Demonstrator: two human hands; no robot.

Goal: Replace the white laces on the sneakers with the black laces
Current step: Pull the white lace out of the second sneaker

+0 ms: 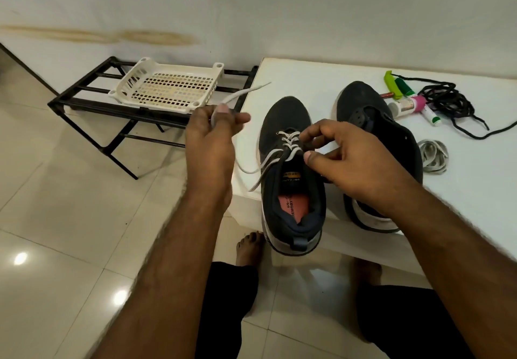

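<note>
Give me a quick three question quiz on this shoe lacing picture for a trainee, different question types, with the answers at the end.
1. True or false: the right sneaker has no lace in its eyelets.
2. Multiple choice: what does the left hand pinch? A) the black laces B) an end of the white lace C) a bottle
3. Fill in: the pile of black laces lies on the white table, to the ____ of both sneakers.

Key
1. True; a removed white lace lies bundled beside it.
2. B; that white lace is partly threaded through the left sneaker, which the right hand steadies.
3. right
</note>
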